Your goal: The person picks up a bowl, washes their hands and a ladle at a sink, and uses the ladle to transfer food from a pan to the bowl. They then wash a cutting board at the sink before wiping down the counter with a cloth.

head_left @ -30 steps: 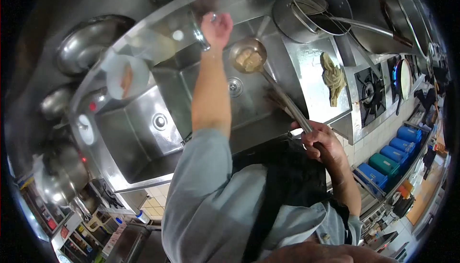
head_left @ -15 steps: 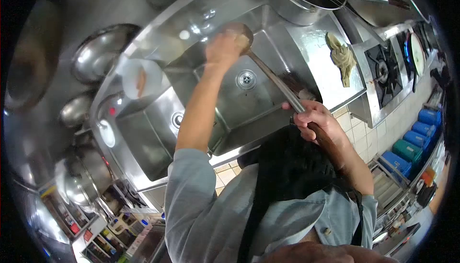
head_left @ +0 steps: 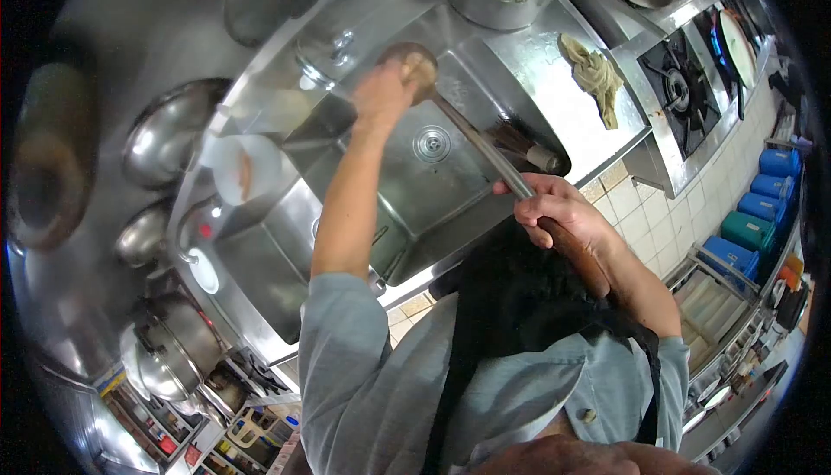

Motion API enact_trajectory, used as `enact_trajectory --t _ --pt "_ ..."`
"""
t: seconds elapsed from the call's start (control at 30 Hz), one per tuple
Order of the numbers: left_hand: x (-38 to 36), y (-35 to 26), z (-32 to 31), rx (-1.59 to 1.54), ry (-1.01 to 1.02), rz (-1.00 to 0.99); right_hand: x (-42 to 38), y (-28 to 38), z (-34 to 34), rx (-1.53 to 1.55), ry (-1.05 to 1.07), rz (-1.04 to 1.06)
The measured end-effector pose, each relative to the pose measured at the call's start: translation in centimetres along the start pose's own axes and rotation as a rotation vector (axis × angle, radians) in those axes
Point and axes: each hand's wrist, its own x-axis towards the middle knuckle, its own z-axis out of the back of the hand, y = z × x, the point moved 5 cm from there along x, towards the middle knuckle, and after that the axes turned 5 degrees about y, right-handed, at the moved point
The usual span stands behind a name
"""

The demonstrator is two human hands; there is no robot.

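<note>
A long metal ladle point(head_left: 483, 148) with a brown wooden handle slants across a stainless steel sink point(head_left: 441, 206). My right hand point(head_left: 567, 211) is wrapped around it where the shaft meets the wood. At the far end, my left hand point(head_left: 383, 92) is at the ladle's bowl, fingers bent in and blurred by motion. A pale tan patch shows at its fingertips inside the bowl; I cannot tell what it is. Below the shaft, a bamboo brush point(head_left: 524, 143) lies in the sink's right corner.
A large pot point(head_left: 502, 6) stands behind the right counter, where a crumpled cloth point(head_left: 591, 77) lies. Further right is a gas burner point(head_left: 678, 90). A translucent white container point(head_left: 247, 170) sits left of the basin. Metal bowls point(head_left: 177, 133) line the left side.
The surroundings have shifted left and slightly up in view. The bamboo brush shows more fully. Both hands stay on the ladle, the left at its bowl, moving a little left in view.
</note>
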Motion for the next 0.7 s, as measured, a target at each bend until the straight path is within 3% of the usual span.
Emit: enact_trajectory --t 0.37,0.7 --pt "1.1 1.6 -1.8 -0.162 -0.032 -0.003 0.3 -0.4 -0.6 0.038 0.028 -0.007" --pt "0.2 2.8 -2.6 -0.333 0.107 0.063 0.8 -1.2 -0.8 0.055 0.043 -0.028"
